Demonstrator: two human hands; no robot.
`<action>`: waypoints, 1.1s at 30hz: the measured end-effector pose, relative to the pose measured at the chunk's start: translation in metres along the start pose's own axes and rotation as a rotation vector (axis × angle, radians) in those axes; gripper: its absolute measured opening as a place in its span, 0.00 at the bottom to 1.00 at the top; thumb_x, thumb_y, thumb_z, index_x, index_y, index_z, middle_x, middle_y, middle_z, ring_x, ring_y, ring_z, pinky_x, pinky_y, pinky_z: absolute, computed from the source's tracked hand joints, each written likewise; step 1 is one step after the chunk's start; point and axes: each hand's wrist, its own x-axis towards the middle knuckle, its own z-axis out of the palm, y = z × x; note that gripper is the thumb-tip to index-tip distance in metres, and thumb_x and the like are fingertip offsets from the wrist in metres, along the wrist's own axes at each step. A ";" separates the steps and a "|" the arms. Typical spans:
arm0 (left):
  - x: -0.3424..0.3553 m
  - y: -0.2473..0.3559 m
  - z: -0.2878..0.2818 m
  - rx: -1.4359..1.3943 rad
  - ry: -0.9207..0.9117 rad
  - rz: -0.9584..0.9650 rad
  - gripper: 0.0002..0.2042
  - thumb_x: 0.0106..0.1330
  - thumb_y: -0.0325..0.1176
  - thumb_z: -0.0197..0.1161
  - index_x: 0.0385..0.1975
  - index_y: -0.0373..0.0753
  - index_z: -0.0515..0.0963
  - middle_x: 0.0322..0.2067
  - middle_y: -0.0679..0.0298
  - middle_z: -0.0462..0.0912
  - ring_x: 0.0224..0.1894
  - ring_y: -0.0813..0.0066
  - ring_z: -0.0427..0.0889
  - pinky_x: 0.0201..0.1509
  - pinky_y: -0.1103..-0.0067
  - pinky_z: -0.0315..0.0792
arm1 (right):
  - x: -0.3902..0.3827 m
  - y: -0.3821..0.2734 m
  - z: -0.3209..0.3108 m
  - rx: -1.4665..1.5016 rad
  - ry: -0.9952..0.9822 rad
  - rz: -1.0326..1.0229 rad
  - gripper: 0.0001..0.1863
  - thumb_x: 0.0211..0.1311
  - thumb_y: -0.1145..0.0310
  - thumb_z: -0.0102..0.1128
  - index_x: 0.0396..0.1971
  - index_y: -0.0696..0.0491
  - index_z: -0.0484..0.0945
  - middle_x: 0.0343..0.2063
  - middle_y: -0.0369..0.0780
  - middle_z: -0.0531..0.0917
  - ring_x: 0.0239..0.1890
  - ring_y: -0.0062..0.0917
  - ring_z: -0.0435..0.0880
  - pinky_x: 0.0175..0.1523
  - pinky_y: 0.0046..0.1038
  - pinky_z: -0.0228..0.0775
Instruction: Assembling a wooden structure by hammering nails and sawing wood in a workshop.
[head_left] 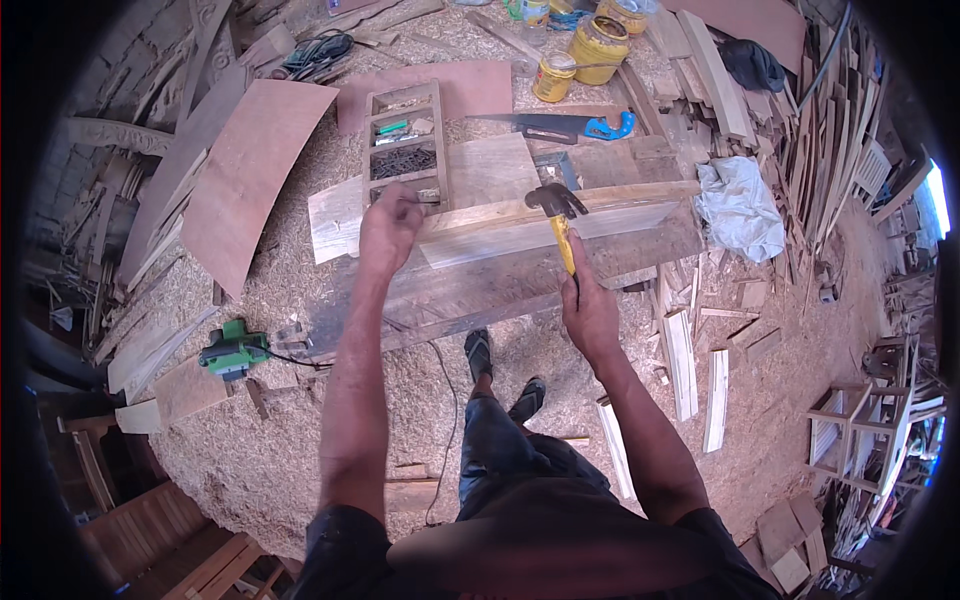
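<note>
My right hand point(590, 312) grips a claw hammer point(560, 232) by its yellow and black handle, index finger stretched along it. The dark hammer head overlaps the view of a long, slightly curved wooden board point(480, 217) lying across the workbench point(470, 283). Over the board's left end, at the near end of a wooden compartment box point(437, 120), my left hand point(390, 228) is closed with fingers pinched together. Whatever they hold, if anything, cannot be made out. Dark nails point(403, 163) fill one compartment of the box, and a small green item point(393, 127) lies in another.
A blue-handled handsaw point(600, 126) lies beyond the board. Yellow buckets point(598, 50) stand farther back. A crumpled white sack point(742, 208) sits at the bench's right end. A green power planer point(234, 348) with a cord rests at left. Wood offcuts point(680, 365) lie on the shavings-covered floor.
</note>
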 end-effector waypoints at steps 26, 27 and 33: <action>-0.024 -0.036 0.048 -0.090 0.222 0.070 0.08 0.68 0.37 0.67 0.42 0.45 0.88 0.34 0.59 0.88 0.42 0.59 0.82 0.59 0.68 0.71 | 0.024 -0.113 -0.009 -0.153 -0.351 -0.175 0.33 0.72 0.71 0.54 0.76 0.41 0.59 0.38 0.55 0.85 0.36 0.51 0.87 0.44 0.46 0.79; -0.025 -0.034 0.050 -0.134 0.239 0.088 0.08 0.68 0.38 0.67 0.42 0.45 0.88 0.35 0.60 0.88 0.43 0.60 0.82 0.61 0.67 0.69 | 0.019 -0.114 -0.009 -0.057 -0.257 -0.218 0.35 0.71 0.70 0.55 0.76 0.37 0.57 0.35 0.54 0.85 0.33 0.51 0.86 0.40 0.48 0.79; -0.026 -0.028 0.047 -0.146 0.190 0.028 0.09 0.68 0.40 0.66 0.41 0.47 0.88 0.39 0.63 0.89 0.48 0.60 0.81 0.65 0.68 0.67 | 0.026 -0.120 -0.010 -0.044 -0.214 -0.209 0.36 0.73 0.70 0.53 0.77 0.33 0.56 0.35 0.55 0.85 0.36 0.51 0.86 0.42 0.48 0.78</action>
